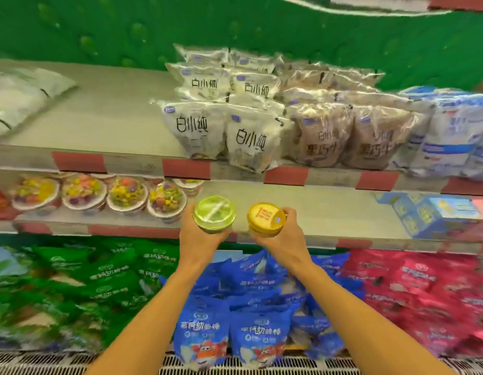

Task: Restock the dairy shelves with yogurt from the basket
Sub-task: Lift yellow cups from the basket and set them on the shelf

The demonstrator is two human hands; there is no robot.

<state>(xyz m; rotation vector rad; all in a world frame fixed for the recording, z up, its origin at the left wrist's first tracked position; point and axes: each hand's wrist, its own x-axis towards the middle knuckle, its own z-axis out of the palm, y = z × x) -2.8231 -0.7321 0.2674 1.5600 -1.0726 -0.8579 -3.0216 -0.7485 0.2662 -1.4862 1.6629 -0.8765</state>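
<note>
My left hand [198,234] grips a yogurt cup with a green lid [215,213] from below. My right hand [285,235] grips a yogurt cup with a yellow lid [266,218]. Both cups are held side by side just in front of the middle shelf [329,226], at its front edge. A row of several fruit-topped yogurt cups [126,196] stands on that shelf to the left of the green cup. The basket is out of view.
The top shelf holds white milk bags [221,125], brown bags [351,136] and blue-white packs [451,142]. A blue carton pack [424,212] sits at the middle shelf's right. Below lie green [72,288], blue [248,307] and red [424,293] snack bags.
</note>
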